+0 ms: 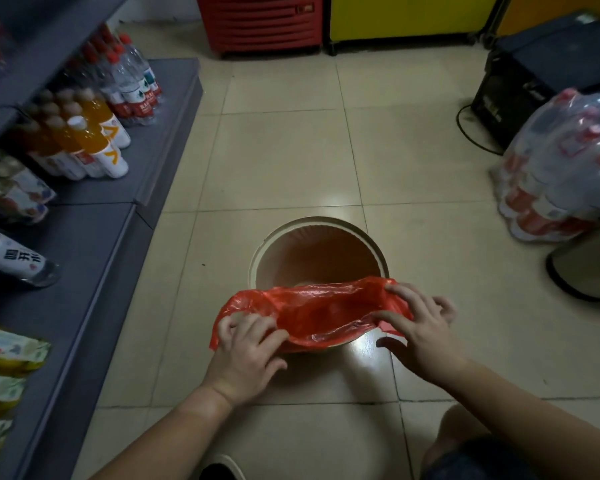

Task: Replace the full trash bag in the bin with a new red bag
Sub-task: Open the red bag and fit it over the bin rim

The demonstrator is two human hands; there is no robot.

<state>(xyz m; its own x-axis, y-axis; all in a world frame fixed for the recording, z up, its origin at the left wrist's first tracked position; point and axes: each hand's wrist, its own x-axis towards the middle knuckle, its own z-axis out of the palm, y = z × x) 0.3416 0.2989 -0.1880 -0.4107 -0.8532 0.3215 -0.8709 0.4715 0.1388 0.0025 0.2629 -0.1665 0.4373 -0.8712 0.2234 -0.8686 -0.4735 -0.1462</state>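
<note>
A round cream bin (317, 226) stands on the tiled floor in the middle of the head view, with nothing visible inside. A thin red bag (321, 315) is spread open over the near part of its rim. My left hand (248, 355) pinches the bag's left edge. My right hand (421, 327) pinches the right edge between thumb and fingers. The bag's mouth gapes between the two hands. No full trash bag is in view.
Grey shelves (94, 258) with drink bottles (94, 140) run along the left. Shrink-wrapped bottle packs (555, 168) and a dark box (534, 77) stand at the right, with a fan base (582, 268) near them. A red cabinet (260, 22) is at the back.
</note>
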